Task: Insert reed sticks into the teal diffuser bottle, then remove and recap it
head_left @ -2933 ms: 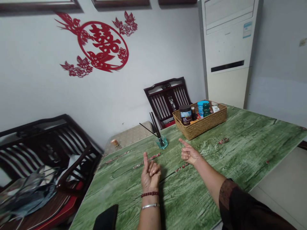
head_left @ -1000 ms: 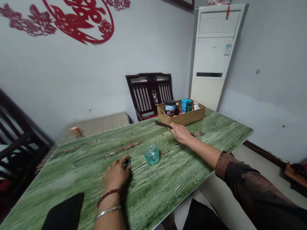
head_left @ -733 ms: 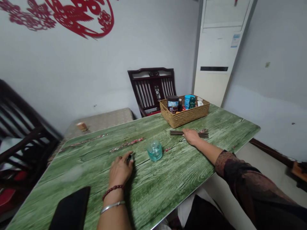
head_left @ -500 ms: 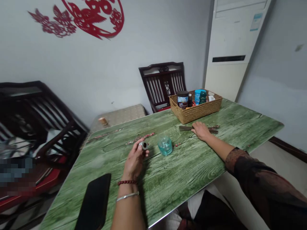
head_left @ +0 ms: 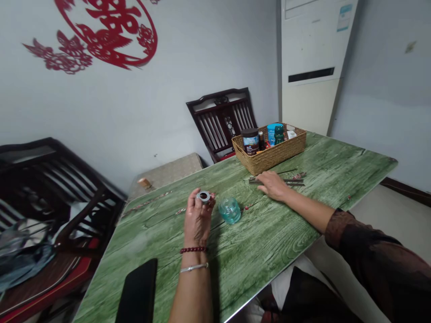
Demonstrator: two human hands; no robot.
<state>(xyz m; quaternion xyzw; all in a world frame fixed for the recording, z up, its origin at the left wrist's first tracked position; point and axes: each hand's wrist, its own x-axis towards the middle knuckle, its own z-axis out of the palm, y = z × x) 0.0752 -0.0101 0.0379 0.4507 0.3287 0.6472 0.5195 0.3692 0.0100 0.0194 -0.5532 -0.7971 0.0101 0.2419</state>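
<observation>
My left hand (head_left: 198, 218) is raised over the green table (head_left: 289, 233) and pinches a small silver ring cap (head_left: 203, 196) between its fingertips. Just to its right stands a small teal glass bottle (head_left: 229, 210), uncapped. My right hand (head_left: 273, 185) lies flat on the table farther right, fingers stretched out and resting on a bundle of dark reed sticks (head_left: 288, 181) that lie on the tabletop in front of a wicker basket (head_left: 272, 157).
The basket holds several jars and bottles. A black phone (head_left: 137, 296) lies at the table's near left edge. Dark wooden chairs stand at the far side (head_left: 222, 121) and at the left (head_left: 50, 188). A white floor air conditioner (head_left: 311, 63) stands behind the basket.
The sticks, earlier standing in the bottle, were taken out and laid near the basket by my right hand. My left hand picked the ring cap off the table and lifted it.
</observation>
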